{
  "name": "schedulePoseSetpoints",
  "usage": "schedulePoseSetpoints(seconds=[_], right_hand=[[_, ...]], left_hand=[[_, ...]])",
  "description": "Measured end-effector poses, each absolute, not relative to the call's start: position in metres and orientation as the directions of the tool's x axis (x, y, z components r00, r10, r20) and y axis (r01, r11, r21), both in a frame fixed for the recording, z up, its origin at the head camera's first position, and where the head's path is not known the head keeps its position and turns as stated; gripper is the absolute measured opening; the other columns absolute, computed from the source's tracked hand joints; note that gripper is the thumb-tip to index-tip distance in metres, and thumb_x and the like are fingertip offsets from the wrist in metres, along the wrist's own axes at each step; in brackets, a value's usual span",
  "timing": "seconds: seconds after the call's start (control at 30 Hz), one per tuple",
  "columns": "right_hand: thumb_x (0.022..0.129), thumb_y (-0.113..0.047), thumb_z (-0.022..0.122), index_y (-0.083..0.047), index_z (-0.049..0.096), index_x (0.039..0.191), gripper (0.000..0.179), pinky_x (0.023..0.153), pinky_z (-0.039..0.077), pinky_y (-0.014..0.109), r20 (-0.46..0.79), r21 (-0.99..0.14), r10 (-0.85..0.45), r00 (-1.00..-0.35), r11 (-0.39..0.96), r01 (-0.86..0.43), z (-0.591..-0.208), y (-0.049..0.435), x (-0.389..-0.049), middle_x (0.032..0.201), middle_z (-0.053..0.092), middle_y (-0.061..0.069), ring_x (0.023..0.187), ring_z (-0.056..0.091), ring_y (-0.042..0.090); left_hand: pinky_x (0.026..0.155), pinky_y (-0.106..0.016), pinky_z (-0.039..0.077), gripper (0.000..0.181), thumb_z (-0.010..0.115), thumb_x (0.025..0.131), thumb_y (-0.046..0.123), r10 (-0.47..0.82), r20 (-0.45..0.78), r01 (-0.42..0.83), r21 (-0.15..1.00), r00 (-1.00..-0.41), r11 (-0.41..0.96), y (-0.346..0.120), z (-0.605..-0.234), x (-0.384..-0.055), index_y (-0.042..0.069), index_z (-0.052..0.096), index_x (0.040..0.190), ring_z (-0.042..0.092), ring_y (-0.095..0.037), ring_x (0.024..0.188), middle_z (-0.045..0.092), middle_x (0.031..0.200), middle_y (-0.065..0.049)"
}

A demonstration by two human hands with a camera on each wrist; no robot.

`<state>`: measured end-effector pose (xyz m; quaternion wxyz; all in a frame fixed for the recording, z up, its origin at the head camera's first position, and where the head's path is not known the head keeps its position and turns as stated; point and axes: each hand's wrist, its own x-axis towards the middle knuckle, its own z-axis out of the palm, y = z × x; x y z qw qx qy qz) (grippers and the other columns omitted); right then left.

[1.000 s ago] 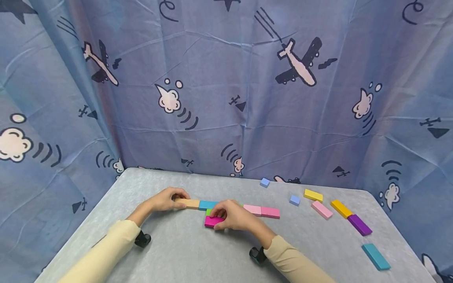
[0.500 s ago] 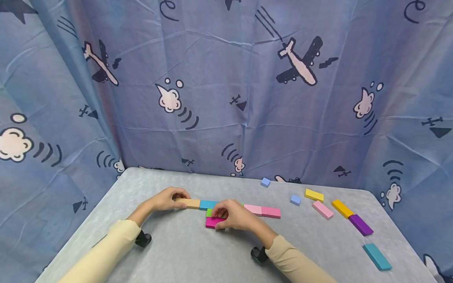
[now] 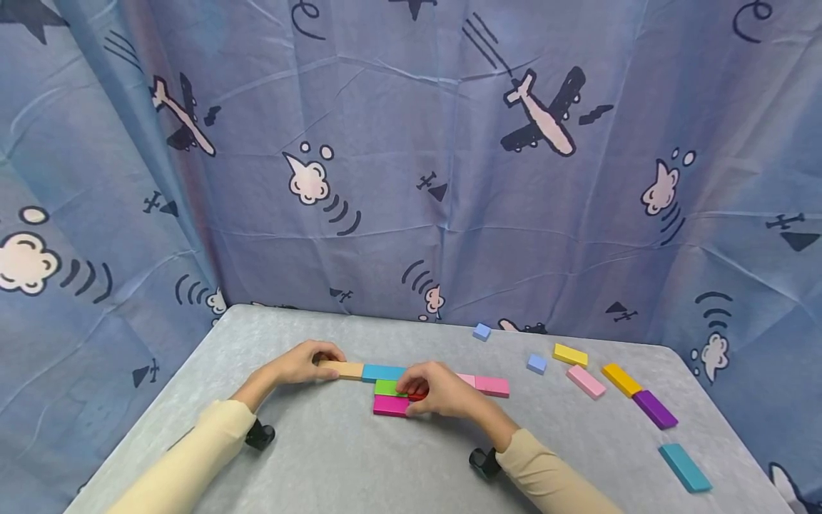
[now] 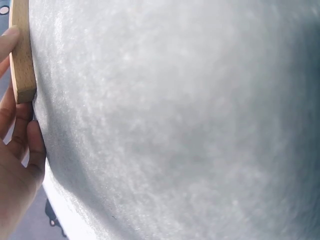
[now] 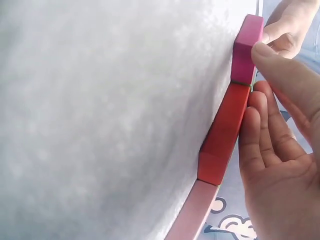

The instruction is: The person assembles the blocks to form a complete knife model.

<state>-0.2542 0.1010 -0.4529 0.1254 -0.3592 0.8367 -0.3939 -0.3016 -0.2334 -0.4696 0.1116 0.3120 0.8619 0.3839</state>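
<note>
A: Left hand?

B: Left hand [image 3: 310, 363], pinching the left end of the tan block [image 3: 347, 370], thumb near side, fingers far side. Block lies flat on the table [image 3: 308, 457], butted against the blue block [image 3: 383, 373] on its right.

A: Right hand?

B: Right hand [image 3: 444, 391], partly open, fingers bent. Thumb touches the magenta block [image 3: 390, 406] by its right end; fingertips at the green block [image 3: 388, 387] and red block [image 5: 225, 135]. Real pinch or light touch, can't tell.

A: Where do those sit?

B: Centre of table. Green just near of blue, magenta touching green's near side. Red off magenta's right end, half hidden by the hand. Pale pink block [image 3: 467, 379] and deeper pink block [image 3: 491, 387] further right, end to end.

A: Handling?

B: Tan shows wood grain, so guessing light, stiff, hard to break. Coloured ones look smooth, maybe a bit slippery; a nudge could shift neighbours.

A: Best hold?

B: Long sides, near and far, thumb against fingers. Tan's left end is good for that. Magenta's far side is against green, so I'd take its outer ends or press from the near side.
</note>
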Motion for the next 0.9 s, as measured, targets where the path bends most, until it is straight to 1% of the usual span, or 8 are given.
schedulePoseSetpoints(seconds=[0.1,0.4,0.63,0.77,0.9], right_hand=[[0.078,-0.001,0.088,-0.007,0.076,0.103,0.028,0.081,0.054,0.031,0.076,-0.744,-0.697,-0.713,0.436,-0.506,-0.454,0.100,-0.254,0.096,0.071,-0.002,0.088,0.064,0.018],[0.078,-0.001,0.089,-0.006,0.075,0.102,0.028,0.081,0.054,0.035,0.074,-0.753,-0.685,-0.724,0.437,-0.491,-0.455,0.099,-0.254,0.095,0.070,0.000,0.088,0.064,0.021],[0.079,-0.002,0.088,-0.006,0.075,0.104,0.028,0.082,0.054,0.033,0.061,-0.767,-0.682,-0.729,0.436,-0.471,-0.452,0.101,-0.253,0.096,0.070,-0.001,0.089,0.064,0.020],[0.082,-0.002,0.085,-0.004,0.074,0.105,0.025,0.084,0.054,0.035,0.084,-0.793,-0.681,-0.728,0.397,-0.463,-0.448,0.110,-0.252,0.098,0.071,0.004,0.090,0.065,0.024],[0.086,-0.003,0.082,0.000,0.073,0.106,0.022,0.084,0.054,0.037,0.123,-0.808,-0.658,-0.743,0.368,-0.459,-0.443,0.134,-0.251,0.100,0.070,0.009,0.090,0.064,0.026]], left_hand=[[0.086,-0.036,0.047,0.020,0.076,0.094,0.013,0.623,0.049,0.451,0.735,-0.780,0.507,-0.233,-0.470,-0.302,0.007,0.073,0.113,0.060,-0.016,0.093,0.069,0.103,0.002],[0.088,-0.037,0.047,0.020,0.076,0.093,0.011,0.616,0.044,0.441,0.739,-0.787,0.510,-0.233,-0.469,-0.300,0.006,0.073,0.113,0.060,-0.017,0.094,0.069,0.104,0.001],[0.086,-0.035,0.046,0.021,0.076,0.093,0.012,0.615,0.045,0.444,0.734,-0.787,0.514,-0.233,-0.468,-0.300,0.007,0.073,0.113,0.059,-0.016,0.093,0.069,0.104,0.002],[0.087,-0.036,0.046,0.020,0.076,0.093,0.012,0.617,0.042,0.441,0.738,-0.786,0.512,-0.233,-0.469,-0.301,0.007,0.073,0.113,0.059,-0.017,0.093,0.069,0.105,0.002],[0.087,-0.038,0.047,0.020,0.076,0.094,0.012,0.620,0.043,0.441,0.741,-0.784,0.507,-0.234,-0.469,-0.301,0.007,0.073,0.113,0.060,-0.018,0.094,0.069,0.104,0.001]])
